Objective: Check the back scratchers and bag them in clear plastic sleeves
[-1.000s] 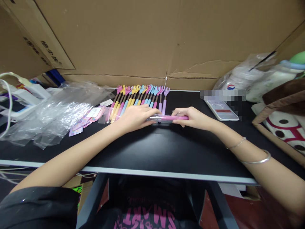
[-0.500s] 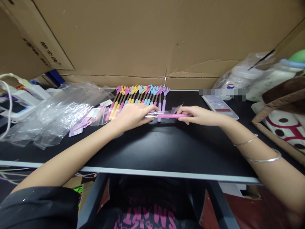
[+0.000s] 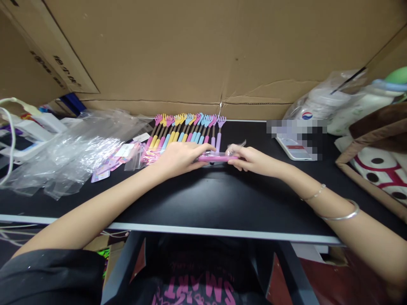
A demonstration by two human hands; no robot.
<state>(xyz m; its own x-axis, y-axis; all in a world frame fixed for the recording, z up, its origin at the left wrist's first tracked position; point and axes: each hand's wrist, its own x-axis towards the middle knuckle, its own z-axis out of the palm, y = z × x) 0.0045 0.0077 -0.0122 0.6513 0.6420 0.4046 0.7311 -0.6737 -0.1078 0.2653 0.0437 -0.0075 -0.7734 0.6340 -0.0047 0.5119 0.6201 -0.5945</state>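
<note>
A pink-handled back scratcher [image 3: 219, 159] lies crosswise between my hands, just above the black desk. Clear plastic wrap, apparently a bag [image 3: 235, 147], surrounds it, with a loose flap at its right end. My left hand [image 3: 182, 159] is closed round the left part of the bag and covers the scratcher's head. Fingers of my right hand [image 3: 254, 162] pinch the right end by the handle. Right behind my hands, a row of back scratchers [image 3: 190, 134] in pink, yellow, blue and purple has its claw heads pointing away from me.
Flat clear bags [image 3: 76, 148] are heaped at the left, with pink printed cards [image 3: 116, 159] beside them. A phone [image 3: 294, 148] lies to the right, before a wrapped cup [image 3: 326, 103] and a brown fabric bag [image 3: 375, 131]. Cardboard [image 3: 203, 51] walls the back.
My right hand has moved left toward my left hand, sliding the pink back scratcher farther into the clear bag. Less of the handle shows. My left hand has shifted slightly.
</note>
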